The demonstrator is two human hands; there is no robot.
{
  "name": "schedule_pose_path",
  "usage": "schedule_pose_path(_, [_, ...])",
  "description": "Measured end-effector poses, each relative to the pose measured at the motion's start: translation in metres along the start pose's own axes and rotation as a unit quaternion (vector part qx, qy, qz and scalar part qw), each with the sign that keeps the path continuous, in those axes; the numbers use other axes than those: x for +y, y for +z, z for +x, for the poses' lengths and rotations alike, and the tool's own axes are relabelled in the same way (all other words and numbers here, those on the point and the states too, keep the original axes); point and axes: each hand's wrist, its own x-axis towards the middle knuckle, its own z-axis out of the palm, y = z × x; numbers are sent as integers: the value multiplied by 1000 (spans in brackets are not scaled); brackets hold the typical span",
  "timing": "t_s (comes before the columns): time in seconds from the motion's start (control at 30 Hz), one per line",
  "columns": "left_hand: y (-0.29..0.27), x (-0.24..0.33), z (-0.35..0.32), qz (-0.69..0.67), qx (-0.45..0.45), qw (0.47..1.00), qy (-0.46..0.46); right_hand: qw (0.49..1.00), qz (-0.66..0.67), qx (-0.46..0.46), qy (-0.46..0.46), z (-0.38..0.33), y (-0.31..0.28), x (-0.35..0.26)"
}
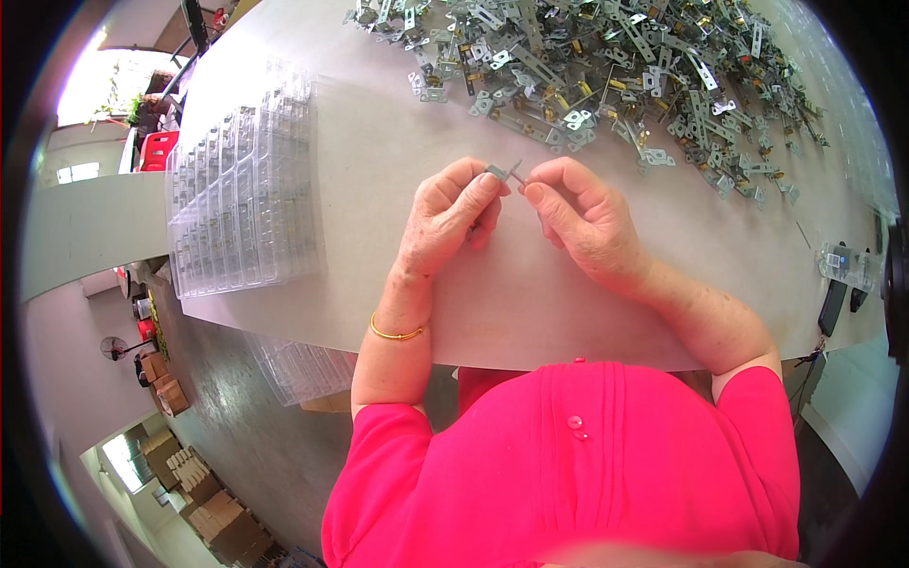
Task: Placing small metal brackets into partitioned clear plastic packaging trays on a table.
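Above the pale table, my left hand point(449, 213) pinches a small metal bracket point(497, 172) between thumb and forefinger. My right hand point(592, 225) faces it a short way off, thumb and forefinger pressed together at the end of a thin dark pin-like piece point(517, 177). The two small parts meet or cross between my fingertips; whether they are joined I cannot tell. Beyond my hands lies a large heap of loose metal brackets point(653, 85), silver with some brass-coloured pieces among them.
Clear plastic trays point(248, 189) with rows of compartments are stacked on the table point(369, 123) at the left. A small clear bag point(847, 268) and a black object point(833, 305) lie near the right edge. Another clear tray point(298, 367) sits below the table's front edge.
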Motion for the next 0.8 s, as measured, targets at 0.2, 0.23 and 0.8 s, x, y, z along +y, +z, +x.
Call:
schedule_pose_path(0.2, [-2,2,0,42,5,999,0,1000,-2,8,-7,0,1,5])
schedule_pose_path(0.23, [-2,2,0,42,5,999,1,1000,9,18,-13,0,2,6])
schedule_pose_path(0.8, [6,-3,-1,217,-20,968,127,973,-151,51,-166,4,0,14])
